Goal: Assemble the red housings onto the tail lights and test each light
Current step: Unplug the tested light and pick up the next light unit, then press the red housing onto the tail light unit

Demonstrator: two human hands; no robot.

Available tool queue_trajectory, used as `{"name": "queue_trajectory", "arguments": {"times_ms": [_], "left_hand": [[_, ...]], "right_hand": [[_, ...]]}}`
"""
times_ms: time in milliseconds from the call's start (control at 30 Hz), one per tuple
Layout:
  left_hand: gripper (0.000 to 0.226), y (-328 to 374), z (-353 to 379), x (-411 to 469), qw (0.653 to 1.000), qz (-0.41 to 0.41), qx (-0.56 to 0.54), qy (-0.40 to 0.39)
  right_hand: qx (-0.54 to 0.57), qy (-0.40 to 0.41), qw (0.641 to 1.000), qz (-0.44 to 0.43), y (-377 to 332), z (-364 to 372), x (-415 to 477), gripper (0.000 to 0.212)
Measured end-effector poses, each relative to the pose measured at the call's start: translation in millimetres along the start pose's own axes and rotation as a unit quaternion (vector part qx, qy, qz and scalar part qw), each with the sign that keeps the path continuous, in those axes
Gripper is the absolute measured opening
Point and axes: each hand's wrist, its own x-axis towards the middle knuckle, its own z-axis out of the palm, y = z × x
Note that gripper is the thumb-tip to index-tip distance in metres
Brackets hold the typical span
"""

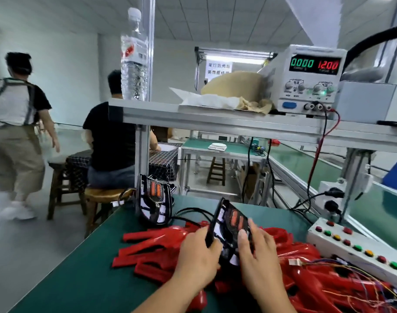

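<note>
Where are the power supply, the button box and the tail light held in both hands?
power supply (pixel 305 80), head view, front panel below the displays.
button box (pixel 351 251), head view, white top face.
tail light (pixel 231 224), head view, dark upper face.

Two tail lights, two hands, two people, one bottle.

tail light: black, tilted, held up | second tail light: upright behind | red housings: glossy pile on worktop

A green bench carries a heap of red housings, one upright tail light, and a button box.
</note>
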Motion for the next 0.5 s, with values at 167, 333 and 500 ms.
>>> {"name": "queue_trajectory", "arguments": {"times_ms": [167, 333, 500], "left_hand": [[0.015, 10.8, -6.0, -6.8, 0.996, -0.027, -0.072, -0.055], [0.027, -10.6, -70.9, 49.1, 0.989, -0.008, 0.133, 0.064], [0.067, -67.5, -119.2, 104.8, 0.945, -0.239, 0.046, 0.217]], "right_hand": [[-0.014, -0.017, 1.000, -0.016, 7.5, 0.3, 2.9, 0.036], [-0.033, -0.023, 0.999, -0.024, 11.7, 2.8, 0.3, 0.025], [-0.062, 0.027, 0.998, 0.008, 18.7, 6.4, 0.5, 0.031]]}}
